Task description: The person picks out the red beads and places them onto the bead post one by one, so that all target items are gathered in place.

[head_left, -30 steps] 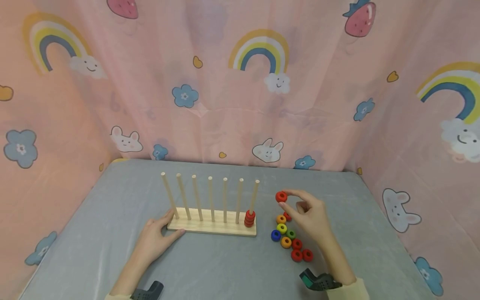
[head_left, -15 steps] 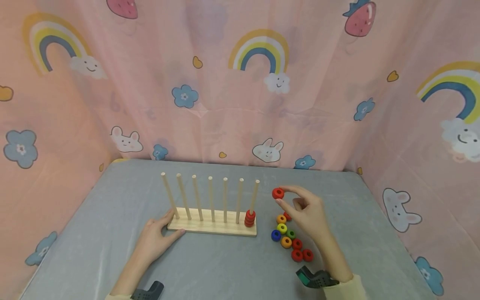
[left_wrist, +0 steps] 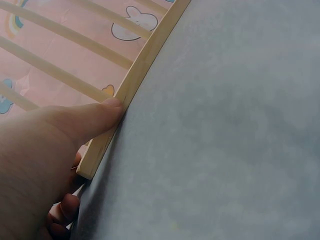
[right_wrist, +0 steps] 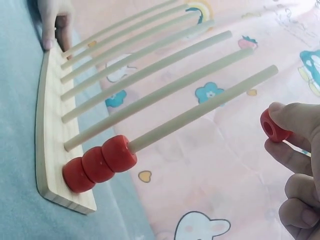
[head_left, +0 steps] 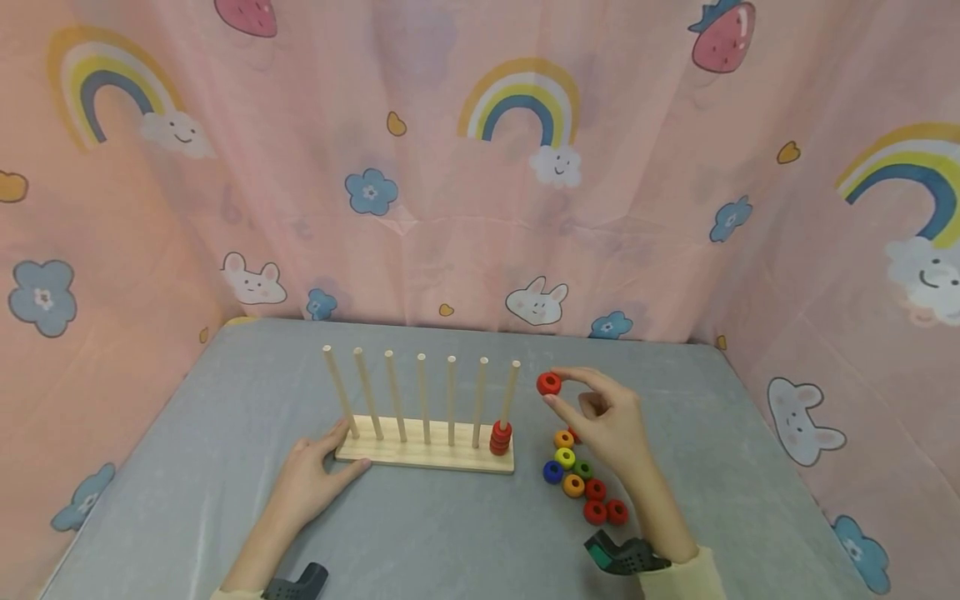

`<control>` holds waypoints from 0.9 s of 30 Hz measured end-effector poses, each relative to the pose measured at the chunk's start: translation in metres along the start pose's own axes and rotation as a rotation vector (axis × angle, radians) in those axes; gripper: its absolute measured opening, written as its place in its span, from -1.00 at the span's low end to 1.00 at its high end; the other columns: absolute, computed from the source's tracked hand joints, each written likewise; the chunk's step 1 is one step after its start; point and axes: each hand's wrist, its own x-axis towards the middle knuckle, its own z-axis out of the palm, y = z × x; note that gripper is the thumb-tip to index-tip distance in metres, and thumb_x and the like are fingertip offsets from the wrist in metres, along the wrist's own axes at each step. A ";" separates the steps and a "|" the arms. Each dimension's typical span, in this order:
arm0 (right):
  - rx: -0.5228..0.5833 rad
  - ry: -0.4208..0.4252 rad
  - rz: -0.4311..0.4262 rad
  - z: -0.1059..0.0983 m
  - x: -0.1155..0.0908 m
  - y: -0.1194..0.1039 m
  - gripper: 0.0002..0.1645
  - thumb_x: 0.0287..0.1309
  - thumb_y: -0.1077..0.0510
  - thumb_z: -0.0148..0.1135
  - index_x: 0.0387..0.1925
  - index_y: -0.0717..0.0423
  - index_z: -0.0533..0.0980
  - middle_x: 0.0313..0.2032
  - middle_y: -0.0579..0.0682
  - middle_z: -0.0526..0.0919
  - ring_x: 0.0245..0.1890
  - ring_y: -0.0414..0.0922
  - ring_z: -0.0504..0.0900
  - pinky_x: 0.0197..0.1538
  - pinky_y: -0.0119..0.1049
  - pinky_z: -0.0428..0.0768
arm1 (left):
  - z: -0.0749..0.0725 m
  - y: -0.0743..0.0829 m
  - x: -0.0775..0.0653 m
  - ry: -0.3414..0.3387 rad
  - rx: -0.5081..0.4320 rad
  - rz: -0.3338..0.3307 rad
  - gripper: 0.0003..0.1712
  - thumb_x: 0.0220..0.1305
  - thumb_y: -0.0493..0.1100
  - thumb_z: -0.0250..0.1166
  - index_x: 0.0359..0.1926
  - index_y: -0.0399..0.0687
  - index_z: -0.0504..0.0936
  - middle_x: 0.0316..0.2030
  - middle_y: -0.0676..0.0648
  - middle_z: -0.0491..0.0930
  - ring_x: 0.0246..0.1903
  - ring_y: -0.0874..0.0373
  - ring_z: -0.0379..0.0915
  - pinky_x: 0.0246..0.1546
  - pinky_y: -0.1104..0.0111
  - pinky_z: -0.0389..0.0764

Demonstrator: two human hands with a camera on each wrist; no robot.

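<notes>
My left hand (head_left: 303, 479) grips the left end of a wooden peg rack (head_left: 427, 454), thumb on its front edge and fingers behind. The rack has a row of several upright pegs. Three red beads are stacked at the foot of the rightmost peg (right_wrist: 205, 110); the other pegs are bare. Between thumb and index finger, my right hand (head_left: 611, 421) pinches a red bead (head_left: 542, 388). That bead is in the air, right of the rightmost peg's top and apart from it. In the right wrist view, the hole of the held bead (right_wrist: 281, 134) shows.
Loose beads lie on the grey tabletop (head_left: 450, 533) right of the rack, below my right hand: a blue bead (head_left: 547, 477), a yellow bead (head_left: 558, 462), a green bead (head_left: 588, 474), and some orange and red ones. A pink patterned curtain (head_left: 450, 250) encloses the table's back and sides.
My right hand has moved left and slightly up with the red bead, closer to the rightmost peg. The left hand and the rack have stayed in place.
</notes>
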 end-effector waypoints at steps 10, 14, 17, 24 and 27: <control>0.027 0.020 0.021 0.003 0.003 -0.008 -0.60 0.15 0.34 0.58 0.04 0.09 0.75 -0.23 0.01 0.72 -0.78 -0.31 0.14 -0.72 -0.39 0.15 | 0.000 0.000 0.000 -0.005 0.000 0.002 -0.06 0.27 0.21 0.53 0.48 -0.23 0.49 0.45 -0.20 0.48 -0.15 -0.07 0.46 -0.10 0.00 0.59; 0.038 0.027 0.031 0.004 0.004 -0.014 -0.61 0.18 0.31 0.57 0.05 0.07 0.75 -0.26 -0.02 0.70 -0.79 -0.29 0.15 -0.72 -0.39 0.16 | 0.000 0.000 0.000 -0.002 -0.005 0.006 -0.07 0.28 0.20 0.53 0.48 -0.25 0.49 0.44 -0.22 0.48 -0.13 -0.10 0.46 -0.05 -0.05 0.59; 0.046 0.032 0.037 0.005 0.006 -0.016 -0.60 0.18 0.32 0.56 0.07 0.09 0.75 -0.31 -0.02 0.66 -0.78 -0.28 0.14 -0.72 -0.38 0.16 | 0.000 0.000 0.000 -0.001 -0.005 0.007 -0.07 0.28 0.20 0.53 0.48 -0.24 0.49 0.44 -0.21 0.48 -0.13 -0.09 0.46 -0.05 -0.04 0.59; 0.094 0.036 0.095 0.005 0.011 -0.026 -0.60 0.23 0.29 0.54 0.11 0.08 0.73 -0.70 -0.06 0.22 -0.79 -0.27 0.10 -0.73 -0.35 0.14 | 0.000 -0.001 0.000 -0.002 -0.004 0.003 -0.06 0.28 0.22 0.53 0.49 -0.21 0.49 0.45 -0.19 0.48 -0.17 -0.05 0.44 -0.13 0.04 0.58; 0.114 0.040 0.103 0.005 0.015 -0.031 -0.62 0.26 0.26 0.53 0.11 0.07 0.73 -0.76 -0.09 0.16 -0.80 -0.26 0.09 -0.73 -0.35 0.12 | 0.001 -0.001 0.000 0.004 -0.003 0.005 -0.06 0.27 0.22 0.53 0.49 -0.21 0.49 0.44 -0.19 0.48 -0.17 -0.05 0.44 -0.14 0.04 0.58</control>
